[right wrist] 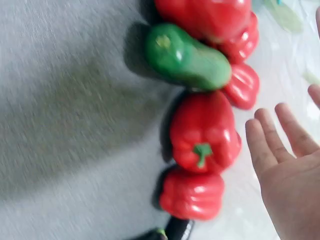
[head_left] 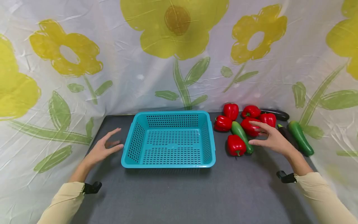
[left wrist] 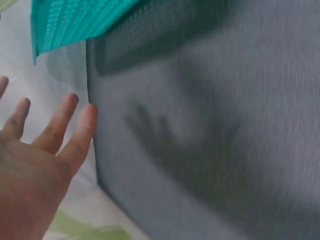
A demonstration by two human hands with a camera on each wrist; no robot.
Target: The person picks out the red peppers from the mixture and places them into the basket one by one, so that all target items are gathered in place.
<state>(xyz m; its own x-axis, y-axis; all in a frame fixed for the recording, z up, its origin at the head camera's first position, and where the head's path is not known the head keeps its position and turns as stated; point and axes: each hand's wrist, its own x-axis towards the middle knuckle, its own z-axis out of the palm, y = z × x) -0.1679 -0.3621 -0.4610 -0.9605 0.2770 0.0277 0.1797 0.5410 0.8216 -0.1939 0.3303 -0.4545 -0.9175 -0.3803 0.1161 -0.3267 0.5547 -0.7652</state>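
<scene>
In the head view my left hand (head_left: 102, 150) hovers just left of the turquoise basket (head_left: 167, 165), fingers spread and holding nothing. The same hand (left wrist: 45, 160) shows its palm in the left wrist view, with the basket (left wrist: 75, 22) above it. My right hand (head_left: 272, 140), also spread and holding nothing, is over the right part of a group of red peppers (head_left: 236, 145). A green cucumber-like vegetable (head_left: 240, 133) lies among them. In the right wrist view the hand (right wrist: 290, 170) is beside a red pepper (right wrist: 205, 132) and the green vegetable (right wrist: 187, 60).
Dark eggplants (head_left: 279, 115) lie behind and right of the peppers, and another green vegetable (head_left: 301, 138) is at the far right. The grey table (head_left: 173, 196) is bordered at the back and sides by a flower-printed sheet (head_left: 134, 77).
</scene>
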